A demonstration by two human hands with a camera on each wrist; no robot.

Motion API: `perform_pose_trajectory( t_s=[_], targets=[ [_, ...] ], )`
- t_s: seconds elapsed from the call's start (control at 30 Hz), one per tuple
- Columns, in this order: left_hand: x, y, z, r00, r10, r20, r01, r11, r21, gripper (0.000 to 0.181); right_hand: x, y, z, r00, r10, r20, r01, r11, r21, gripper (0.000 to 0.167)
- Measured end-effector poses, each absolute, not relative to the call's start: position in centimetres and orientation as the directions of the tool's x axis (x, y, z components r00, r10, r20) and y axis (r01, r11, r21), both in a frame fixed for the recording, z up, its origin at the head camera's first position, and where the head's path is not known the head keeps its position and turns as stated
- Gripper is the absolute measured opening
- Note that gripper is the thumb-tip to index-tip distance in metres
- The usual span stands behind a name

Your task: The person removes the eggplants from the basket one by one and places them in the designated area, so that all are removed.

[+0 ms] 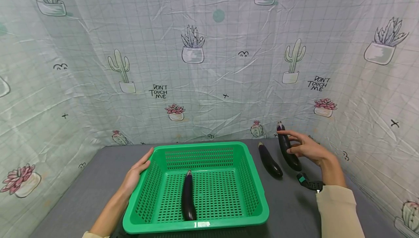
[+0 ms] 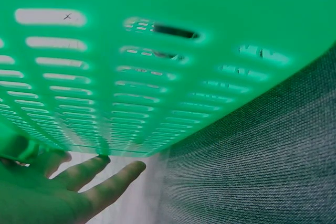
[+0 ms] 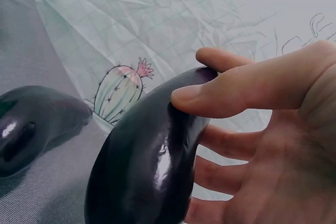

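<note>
My right hand (image 1: 309,149) grips a dark purple eggplant (image 1: 285,144) near its stem end, at the right of the table. In the right wrist view the thumb (image 3: 226,95) presses one side of this eggplant (image 3: 152,156) and the fingers lie behind it. A second eggplant (image 1: 270,161) rests on the table just left of it. My left hand (image 1: 133,176) is against the left side of a green plastic basket (image 1: 196,224), its fingers straight along the slotted outer wall (image 2: 105,87). One eggplant (image 1: 188,198) lies lengthwise inside the basket.
The basket stands on a grey cloth-covered table (image 1: 88,179). A pale curtain (image 1: 222,74) with cactus prints rises behind the table and along both sides. A black strap device (image 1: 309,182) sits on my right wrist.
</note>
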State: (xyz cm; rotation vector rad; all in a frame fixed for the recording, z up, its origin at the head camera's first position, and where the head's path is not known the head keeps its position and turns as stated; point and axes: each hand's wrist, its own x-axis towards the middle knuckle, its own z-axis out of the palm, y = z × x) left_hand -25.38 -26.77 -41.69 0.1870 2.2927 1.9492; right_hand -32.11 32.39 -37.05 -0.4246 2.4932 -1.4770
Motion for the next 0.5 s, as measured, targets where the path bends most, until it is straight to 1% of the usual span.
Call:
perform_pose_trajectory(
  t_s=[0.3,0.5],
  targets=[
    [-25.4,-26.8,-41.6,-0.984,0.178,-0.013,0.015,0.154,0.988,0.06,-32.4,32.6,-37.7,-0.933,-0.359,-0.011,-0.163,0.452,-0.877,0.064],
    [-25.4,-26.8,-41.6,-0.984,0.177,-0.014,0.013,0.153,0.988,0.06,-32.6,32.8,-38.1,-0.938,-0.345,-0.021,-0.148,0.455,-0.878,0.06]
  ],
)
